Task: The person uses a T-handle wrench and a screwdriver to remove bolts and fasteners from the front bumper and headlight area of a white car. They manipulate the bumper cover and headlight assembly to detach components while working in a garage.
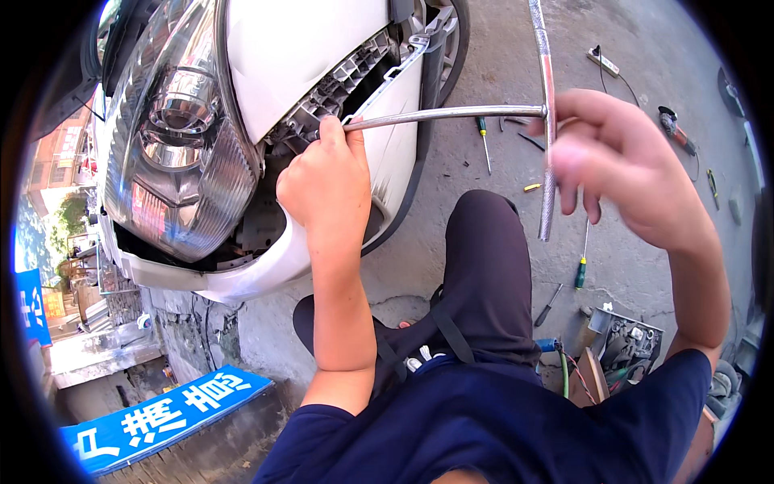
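Right of the headlight, left hand clasps the T-bar, right hand half-open at its crossbar: likely stiff, weighty, best gripped there!

Silvery T-shaped wrench (its crossbar knurled), shaft pointing into the white car.

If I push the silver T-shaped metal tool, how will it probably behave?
The metal tool likely feels stiff: its shaft looks like solid metal. The crossbar should resist slipping, since its ends look textured. Pushed at one end, this long crossbar may turn easily.
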### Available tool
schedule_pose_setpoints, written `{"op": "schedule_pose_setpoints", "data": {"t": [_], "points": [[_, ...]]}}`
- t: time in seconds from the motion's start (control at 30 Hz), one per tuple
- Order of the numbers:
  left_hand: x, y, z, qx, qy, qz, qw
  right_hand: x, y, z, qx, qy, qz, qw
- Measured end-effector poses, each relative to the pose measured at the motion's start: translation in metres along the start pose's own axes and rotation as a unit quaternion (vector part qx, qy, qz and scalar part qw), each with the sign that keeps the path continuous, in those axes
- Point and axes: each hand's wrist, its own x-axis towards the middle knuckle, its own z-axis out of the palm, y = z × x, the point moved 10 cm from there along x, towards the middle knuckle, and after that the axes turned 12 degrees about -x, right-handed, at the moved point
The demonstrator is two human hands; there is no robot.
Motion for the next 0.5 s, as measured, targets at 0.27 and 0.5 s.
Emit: {"op": "schedule_pose_setpoints", "data": {"t": [0.27,0.5], "points": [[0.001,0.0,0.005,0.003,-0.016,-0.003,1.0,-0.033,-0.06,-0.039,-0.455,0.325,-0.357,0.748],[0.001,-0.001,0.006,0.005,-0.019,-0.01,1.0,0.003,0.007,-0.025,-0.239,0.081,-0.206,0.945]]}}
